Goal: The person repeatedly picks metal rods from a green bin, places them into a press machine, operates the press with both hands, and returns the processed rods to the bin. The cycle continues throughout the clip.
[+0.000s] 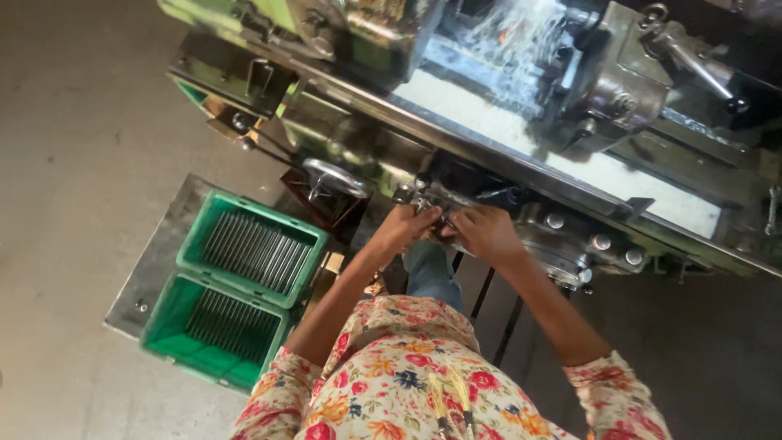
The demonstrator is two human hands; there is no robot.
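- Both hands low on the front of a lathe (505, 122): left hand (405, 226) curled around a small metal control (428, 200) on the carriage apron, right hand (486, 232) just beside it, fingers bent onto the same dark fitting; whether truly clamped or only resting, impossible to tell.
- Hands almost touching each other.
- Risk, as a judgement: fingers near moving machine parts, loose floral sleeves (611, 391) apt to catch, white coolant (521, 122) splashing above and making grips slippery.
- Handwheel (334, 175) just left of the left hand, easy to knock with the forearm.
- Two green crates (244, 285) of thin metal rods on a steel floor plate (155, 269) at the left, close to the knees; a trip hazard on stepping sideways.
- Bolts and levers crowding the apron at the right.
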